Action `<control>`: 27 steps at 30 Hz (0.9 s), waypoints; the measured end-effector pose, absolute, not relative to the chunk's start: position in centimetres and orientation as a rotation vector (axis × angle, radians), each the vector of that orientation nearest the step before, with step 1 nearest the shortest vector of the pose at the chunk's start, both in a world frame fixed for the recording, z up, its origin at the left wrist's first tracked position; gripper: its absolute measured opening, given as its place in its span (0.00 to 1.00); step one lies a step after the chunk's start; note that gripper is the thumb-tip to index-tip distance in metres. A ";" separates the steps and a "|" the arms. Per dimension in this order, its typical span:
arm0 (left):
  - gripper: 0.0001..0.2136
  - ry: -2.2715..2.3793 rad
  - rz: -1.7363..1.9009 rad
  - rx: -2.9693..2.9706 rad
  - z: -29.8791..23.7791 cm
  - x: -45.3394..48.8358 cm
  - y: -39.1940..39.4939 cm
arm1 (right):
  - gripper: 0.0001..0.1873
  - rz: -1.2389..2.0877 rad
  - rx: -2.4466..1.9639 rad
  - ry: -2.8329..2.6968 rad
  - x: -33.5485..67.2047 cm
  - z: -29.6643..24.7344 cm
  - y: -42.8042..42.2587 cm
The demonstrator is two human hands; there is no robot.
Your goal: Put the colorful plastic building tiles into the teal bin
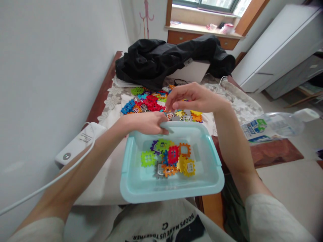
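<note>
A light blue plastic bin (212,174) rests on my lap against the table edge, with several colourful interlocking block pieces (171,158) lying inside it. My left hand (145,122) grips the bin's far rim, thumb over the edge. My right hand (194,98) hovers just above the far rim with fingertips pinched together; whether a piece sits between them I cannot tell. Beyond the bin, a pile of the same block pieces (151,102) is spread on the table's lace cloth.
A black jacket (171,57) lies heaped at the table's far end over a white box. A white device (78,143) with a cable sits at the left. A clear plastic bottle (275,126) lies at the right. White drawers stand beyond.
</note>
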State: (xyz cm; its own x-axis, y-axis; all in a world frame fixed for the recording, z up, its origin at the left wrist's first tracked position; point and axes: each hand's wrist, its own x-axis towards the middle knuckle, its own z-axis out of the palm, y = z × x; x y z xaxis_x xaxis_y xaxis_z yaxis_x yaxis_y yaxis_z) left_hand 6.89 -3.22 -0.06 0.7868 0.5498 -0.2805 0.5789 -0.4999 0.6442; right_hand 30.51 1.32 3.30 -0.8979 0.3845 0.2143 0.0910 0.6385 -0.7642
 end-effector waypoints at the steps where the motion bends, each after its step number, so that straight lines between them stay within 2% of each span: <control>1: 0.10 0.843 -0.084 2.203 0.0 7.0 -3.2 | 0.17 1.053 -0.470 -2.521 30.5 2.1 2.3; 3: 0.09 0.827 -0.129 2.177 0.0 7.2 -3.0 | 0.19 0.829 -0.662 -2.580 30.4 -0.9 4.5; 6: 0.09 0.796 -0.120 2.163 -0.1 7.3 -2.9 | 0.36 0.588 -0.968 -2.727 30.1 -5.1 7.1; 8: 0.09 0.785 -0.122 2.167 -0.1 7.3 -2.8 | 0.40 0.557 -1.086 -2.840 29.8 -6.8 7.9; 13: 0.10 0.776 -0.118 2.164 -0.2 7.3 -2.9 | 0.17 0.460 -1.103 -2.902 29.4 -6.7 8.1; 17: 0.09 0.771 -0.105 2.150 -0.1 7.3 -2.9 | 0.15 0.419 -1.110 -2.840 29.4 -5.9 7.8; 23: 0.09 0.771 -0.117 2.167 -0.2 7.2 -2.8 | 0.18 0.421 -1.070 -2.579 30.2 -5.1 8.2; 27: 0.08 0.770 -0.100 2.166 -0.2 7.2 -2.8 | 0.08 0.649 -0.932 -2.386 30.9 -3.2 7.7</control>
